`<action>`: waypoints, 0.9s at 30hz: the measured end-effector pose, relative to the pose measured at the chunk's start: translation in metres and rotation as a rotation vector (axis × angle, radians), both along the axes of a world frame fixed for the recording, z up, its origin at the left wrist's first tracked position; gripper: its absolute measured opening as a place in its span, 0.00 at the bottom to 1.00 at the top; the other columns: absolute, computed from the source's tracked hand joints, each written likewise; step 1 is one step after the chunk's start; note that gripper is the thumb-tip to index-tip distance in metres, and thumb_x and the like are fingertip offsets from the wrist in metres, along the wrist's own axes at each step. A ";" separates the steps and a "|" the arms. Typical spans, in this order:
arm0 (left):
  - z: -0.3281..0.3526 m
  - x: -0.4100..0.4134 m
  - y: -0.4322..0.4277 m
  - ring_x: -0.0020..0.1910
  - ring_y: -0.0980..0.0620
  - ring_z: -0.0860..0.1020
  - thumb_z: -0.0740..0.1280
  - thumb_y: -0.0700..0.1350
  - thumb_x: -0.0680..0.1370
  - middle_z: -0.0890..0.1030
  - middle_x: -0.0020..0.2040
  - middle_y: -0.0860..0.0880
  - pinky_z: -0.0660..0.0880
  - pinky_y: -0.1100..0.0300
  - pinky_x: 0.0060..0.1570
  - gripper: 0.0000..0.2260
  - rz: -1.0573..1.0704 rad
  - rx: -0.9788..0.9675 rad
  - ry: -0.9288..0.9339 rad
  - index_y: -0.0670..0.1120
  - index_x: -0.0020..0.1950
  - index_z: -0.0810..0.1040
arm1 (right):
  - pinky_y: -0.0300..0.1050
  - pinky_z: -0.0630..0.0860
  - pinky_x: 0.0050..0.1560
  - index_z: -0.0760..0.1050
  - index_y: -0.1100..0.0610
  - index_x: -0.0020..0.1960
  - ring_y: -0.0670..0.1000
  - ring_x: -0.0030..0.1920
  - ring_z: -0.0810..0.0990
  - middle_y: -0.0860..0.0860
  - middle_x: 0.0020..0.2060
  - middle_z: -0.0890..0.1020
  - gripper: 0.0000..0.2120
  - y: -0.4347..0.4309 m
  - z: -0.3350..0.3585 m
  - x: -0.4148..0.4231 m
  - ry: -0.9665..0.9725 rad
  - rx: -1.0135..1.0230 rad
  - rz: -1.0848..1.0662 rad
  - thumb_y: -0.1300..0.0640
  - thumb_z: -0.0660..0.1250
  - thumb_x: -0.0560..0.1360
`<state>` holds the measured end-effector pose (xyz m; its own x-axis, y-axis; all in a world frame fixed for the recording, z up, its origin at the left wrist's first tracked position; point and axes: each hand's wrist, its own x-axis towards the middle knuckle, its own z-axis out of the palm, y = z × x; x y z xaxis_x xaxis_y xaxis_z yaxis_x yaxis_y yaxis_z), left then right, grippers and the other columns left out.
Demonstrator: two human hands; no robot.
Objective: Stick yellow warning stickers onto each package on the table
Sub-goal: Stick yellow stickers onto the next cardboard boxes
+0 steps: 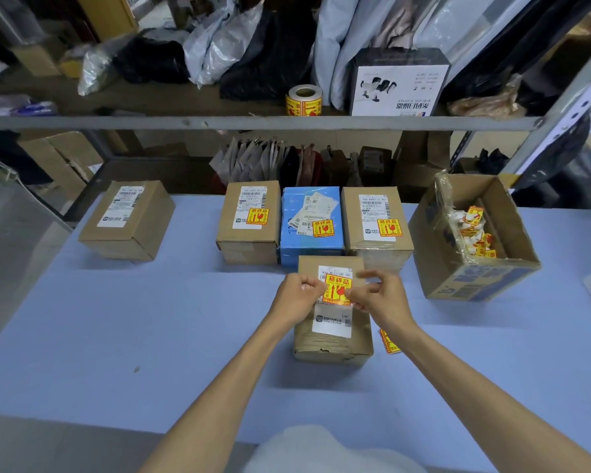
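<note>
- Five packages stand on the blue table [123,336]: a left box [127,220] well apart from the rest, a row of three side by side, and a near box [333,339] in front of that row.
- The row is a brown box [249,233], a blue box [309,242] and a right box [377,240]. Each bears a stuck sticker [258,216], yellow with red marks, at the lower corner of its white label.
- The left box shows a white label on its top; its print is too small to read.
- The left hand [301,291] pinches the left edge of the held sticker [336,288] with curled fingers, and the right hand [377,297] pinches the right edge.
- The held sticker sits over the upper part of the near box's white label. Whether it touches the label cannot be told, and the fingers hide both of its side edges.
- A loose sticker [389,343] lies on the table just beside the near box, partly covered by the right forearm.
- An open carton [475,281] at the right holds a jumble of yellow and white scraps, too tangled to make out singly.
- A sticker roll [304,100] stands on the shelf [185,122] near a printed box [400,87] whose lettering is upside down; the bags [219,49] behind are blurred.
- A pale shape at the bottom edge is cut off.
</note>
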<state>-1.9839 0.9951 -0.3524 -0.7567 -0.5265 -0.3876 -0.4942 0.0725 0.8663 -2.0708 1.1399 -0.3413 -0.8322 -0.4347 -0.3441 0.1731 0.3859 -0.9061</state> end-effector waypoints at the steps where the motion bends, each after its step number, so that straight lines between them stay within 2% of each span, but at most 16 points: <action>1: -0.002 0.001 0.002 0.51 0.52 0.79 0.68 0.47 0.77 0.82 0.49 0.49 0.77 0.58 0.49 0.05 -0.005 0.006 -0.008 0.46 0.46 0.81 | 0.43 0.79 0.36 0.73 0.55 0.54 0.54 0.37 0.84 0.56 0.36 0.85 0.19 0.003 -0.002 0.001 -0.017 -0.006 -0.011 0.61 0.77 0.67; 3: -0.007 0.003 0.006 0.53 0.52 0.79 0.68 0.47 0.76 0.82 0.51 0.49 0.77 0.58 0.50 0.06 -0.020 0.001 -0.024 0.45 0.47 0.81 | 0.39 0.78 0.34 0.73 0.54 0.55 0.51 0.35 0.84 0.54 0.34 0.85 0.21 0.009 -0.004 0.001 -0.010 0.006 -0.009 0.61 0.77 0.67; 6: -0.011 0.007 0.013 0.55 0.51 0.78 0.68 0.47 0.77 0.81 0.55 0.48 0.76 0.64 0.46 0.06 -0.009 -0.016 -0.015 0.45 0.48 0.80 | 0.34 0.76 0.31 0.77 0.57 0.51 0.45 0.32 0.83 0.52 0.30 0.83 0.13 0.014 -0.004 0.002 0.040 0.050 0.038 0.61 0.76 0.69; 9: -0.011 0.009 0.018 0.56 0.52 0.77 0.69 0.45 0.77 0.80 0.55 0.49 0.73 0.70 0.40 0.03 0.006 -0.024 0.036 0.46 0.46 0.79 | 0.35 0.77 0.33 0.79 0.60 0.50 0.47 0.32 0.82 0.53 0.31 0.83 0.08 0.017 -0.006 0.004 0.058 0.041 0.050 0.62 0.73 0.71; 13: -0.011 0.013 0.020 0.48 0.54 0.77 0.69 0.47 0.76 0.79 0.44 0.52 0.73 0.68 0.40 0.04 -0.004 -0.048 0.092 0.47 0.45 0.78 | 0.34 0.75 0.31 0.80 0.63 0.48 0.46 0.31 0.80 0.54 0.32 0.82 0.05 0.020 -0.008 0.005 0.037 0.009 0.035 0.63 0.71 0.73; 16: -0.010 0.013 0.018 0.46 0.56 0.77 0.70 0.47 0.76 0.81 0.45 0.52 0.71 0.68 0.41 0.05 -0.004 -0.059 0.098 0.47 0.45 0.79 | 0.33 0.75 0.30 0.79 0.64 0.47 0.44 0.28 0.79 0.55 0.31 0.82 0.05 0.020 -0.007 0.006 0.010 -0.031 0.011 0.64 0.72 0.72; 20: -0.008 0.013 0.022 0.46 0.56 0.79 0.70 0.47 0.76 0.82 0.47 0.50 0.72 0.75 0.36 0.04 0.062 -0.061 0.097 0.46 0.47 0.80 | 0.35 0.76 0.30 0.77 0.62 0.46 0.45 0.28 0.80 0.55 0.32 0.83 0.06 0.020 -0.005 0.007 0.000 -0.042 -0.024 0.64 0.73 0.71; 24: -0.009 0.016 0.029 0.43 0.55 0.82 0.71 0.46 0.75 0.84 0.43 0.49 0.72 0.68 0.37 0.03 0.115 -0.053 0.091 0.48 0.45 0.79 | 0.36 0.76 0.30 0.77 0.64 0.44 0.46 0.27 0.79 0.55 0.30 0.82 0.06 0.021 -0.007 0.008 0.008 -0.050 -0.032 0.64 0.74 0.70; 27: -0.010 0.018 0.033 0.44 0.55 0.81 0.72 0.46 0.75 0.83 0.43 0.49 0.70 0.72 0.35 0.03 0.140 -0.066 0.063 0.48 0.45 0.79 | 0.37 0.76 0.32 0.79 0.63 0.42 0.46 0.30 0.80 0.56 0.32 0.83 0.05 0.021 -0.008 0.009 0.026 -0.014 -0.023 0.63 0.74 0.70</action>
<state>-1.9660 1.0285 -0.3622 -0.6956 -0.6517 -0.3023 -0.4481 0.0647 0.8916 -2.0614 1.1608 -0.3496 -0.8504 -0.4204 -0.3164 0.1582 0.3693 -0.9157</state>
